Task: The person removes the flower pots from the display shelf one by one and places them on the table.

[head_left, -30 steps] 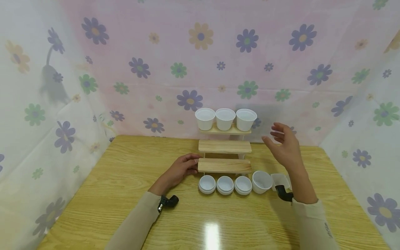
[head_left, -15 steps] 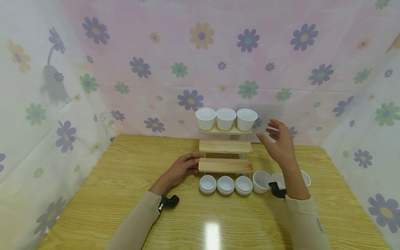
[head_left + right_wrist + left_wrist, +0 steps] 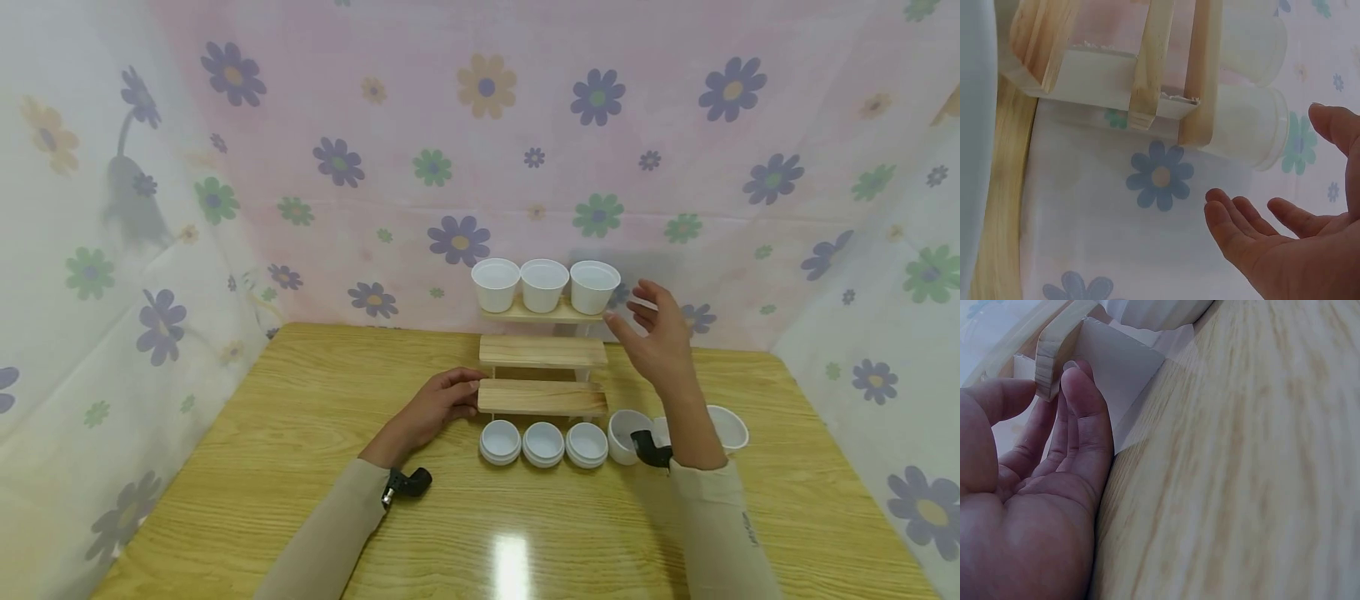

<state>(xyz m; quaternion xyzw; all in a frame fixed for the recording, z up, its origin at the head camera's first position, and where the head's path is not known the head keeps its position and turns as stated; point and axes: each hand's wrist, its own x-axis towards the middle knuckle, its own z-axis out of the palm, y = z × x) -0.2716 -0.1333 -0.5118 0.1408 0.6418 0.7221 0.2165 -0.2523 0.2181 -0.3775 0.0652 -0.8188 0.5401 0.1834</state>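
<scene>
Here, I have the left grip point(image 3: 433, 405) pinching the lowest plank point(image 3: 542, 397) of the wooden stand point(image 3: 542, 351) on the desk point(image 3: 345, 375); my right grip point(image 3: 660, 340), loosely spread, hangs empty near the top rightmost white cup point(image 3: 595, 292).

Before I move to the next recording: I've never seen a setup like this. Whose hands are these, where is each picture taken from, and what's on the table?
There's no robot here, just a person's two bare hands. The widest picture comes from a camera worn on the head, looking forward and down; the two close-ups come from cameras on the wrists.

On the wood-grain table is a three-step wooden-board stand. Three white cups stand on its top step. Before it sit three small white bowls, with more white containers to their right, partly hidden by the right arm.

The left hand grips the lowest step's left end. The right hand, beside the top step, holds nothing.
</scene>
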